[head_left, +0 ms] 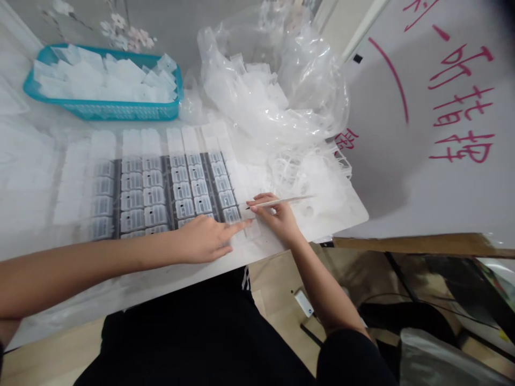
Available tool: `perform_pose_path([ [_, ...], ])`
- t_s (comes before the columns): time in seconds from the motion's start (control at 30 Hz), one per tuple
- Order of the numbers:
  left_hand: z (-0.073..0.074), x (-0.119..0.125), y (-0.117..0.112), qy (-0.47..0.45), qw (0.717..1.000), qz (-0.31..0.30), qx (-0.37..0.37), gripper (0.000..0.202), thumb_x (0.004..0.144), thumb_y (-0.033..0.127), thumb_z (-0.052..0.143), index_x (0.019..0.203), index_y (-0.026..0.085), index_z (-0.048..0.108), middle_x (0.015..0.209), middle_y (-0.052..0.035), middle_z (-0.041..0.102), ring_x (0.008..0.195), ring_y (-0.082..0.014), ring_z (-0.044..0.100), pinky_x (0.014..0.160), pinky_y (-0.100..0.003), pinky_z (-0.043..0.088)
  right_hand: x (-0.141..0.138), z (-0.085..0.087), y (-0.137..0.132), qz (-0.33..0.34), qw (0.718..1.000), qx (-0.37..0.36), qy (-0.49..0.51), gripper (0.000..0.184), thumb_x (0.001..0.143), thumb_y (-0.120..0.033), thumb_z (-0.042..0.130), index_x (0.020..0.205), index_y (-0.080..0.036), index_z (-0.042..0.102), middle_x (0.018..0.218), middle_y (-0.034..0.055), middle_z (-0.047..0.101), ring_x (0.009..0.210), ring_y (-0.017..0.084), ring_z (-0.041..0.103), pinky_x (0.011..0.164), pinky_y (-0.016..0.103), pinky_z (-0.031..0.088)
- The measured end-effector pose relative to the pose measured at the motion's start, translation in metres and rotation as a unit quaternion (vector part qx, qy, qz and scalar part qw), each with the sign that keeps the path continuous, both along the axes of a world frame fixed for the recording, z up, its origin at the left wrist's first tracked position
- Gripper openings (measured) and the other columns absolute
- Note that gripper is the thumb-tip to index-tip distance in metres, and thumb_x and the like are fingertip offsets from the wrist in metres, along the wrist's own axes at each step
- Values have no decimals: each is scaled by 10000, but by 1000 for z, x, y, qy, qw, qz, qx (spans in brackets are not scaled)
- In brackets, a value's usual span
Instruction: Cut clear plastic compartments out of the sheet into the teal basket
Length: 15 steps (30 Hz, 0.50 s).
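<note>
My right hand (pixel 277 217) pinches a slim white stick with a dark pointed tip (pixel 287 200), like a fine brush or pen; I cannot tell which. Its tip points left, low over the table beside the rightmost row of clear plastic pieces (pixel 227 198). From the left, my left hand (pixel 205 238) reaches across the front of the rows. Its index finger is stretched out and touches a small pale piece (pixel 252 230) close to the right fingertips. Several rows of clear compartment-like pieces (pixel 155 195), some with a dark dot, lie on dark strips.
A blue basket (pixel 124 111) heaped with translucent flat pieces stands at the back left. Behind my hands sits a big clear plastic bag (pixel 225 102) holding white pieces. White plastic frames (pixel 293 166) lie right. A whiteboard (pixel 410 177) with red writing borders the white table (pixel 350 212).
</note>
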<state>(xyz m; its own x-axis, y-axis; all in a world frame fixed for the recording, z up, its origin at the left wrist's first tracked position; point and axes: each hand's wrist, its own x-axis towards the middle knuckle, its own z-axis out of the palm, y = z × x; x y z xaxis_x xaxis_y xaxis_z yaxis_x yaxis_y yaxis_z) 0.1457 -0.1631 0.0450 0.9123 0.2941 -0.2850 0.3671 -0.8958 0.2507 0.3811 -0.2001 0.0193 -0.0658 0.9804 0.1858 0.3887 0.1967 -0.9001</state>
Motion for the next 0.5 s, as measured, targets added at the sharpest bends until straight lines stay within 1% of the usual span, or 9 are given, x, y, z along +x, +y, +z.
perform_pose_path([
  [0.07,-1,1,1,10,1000,15,-2,697,959,456,418,1551,163,194,887,-82,718,659,-223,638,591,-306,415,0,-3,2,8,1000,-13,6,107,874,-325,680,918,-270,759,998,47,750,1045,219,660,947,437,531],
  [0.13,-2,2,3,20,1000,23,-2,725,958,480,415,1549,123,193,833,-89,717,660,-228,642,611,-310,429,1,-5,3,12,1000,-20,5,109,874,-329,679,915,-268,760,1003,50,751,1050,220,662,957,437,527],
  [0.23,0,3,4,29,999,22,-8,725,960,482,408,1550,119,195,826,-94,719,676,-240,654,625,-320,442,3,-5,4,21,1000,-20,0,109,882,-322,672,914,-264,758,1002,51,751,1038,213,666,945,423,535],
  [0.3,2,4,4,33,999,20,-15,715,959,470,407,1549,122,200,859,-101,723,699,-249,663,626,-324,445,4,-5,5,26,999,-7,-25,113,890,-309,663,929,-255,754,1003,53,752,1035,212,660,929,416,542],
  [0.4,4,5,5,37,999,19,-25,704,960,467,396,1543,112,222,888,-113,726,720,-257,668,632,-329,447,4,-6,5,45,990,39,-130,126,910,-282,635,968,-253,743,1017,43,754,1075,227,626,928,429,528],
  [0.5,5,6,7,38,998,23,-37,697,961,482,387,1537,118,244,845,-103,722,708,-263,663,634,-337,448,6,-7,4,66,960,117,-248,149,926,-245,613,1016,-274,728,1009,26,754,1105,240,600,948,453,486],
])
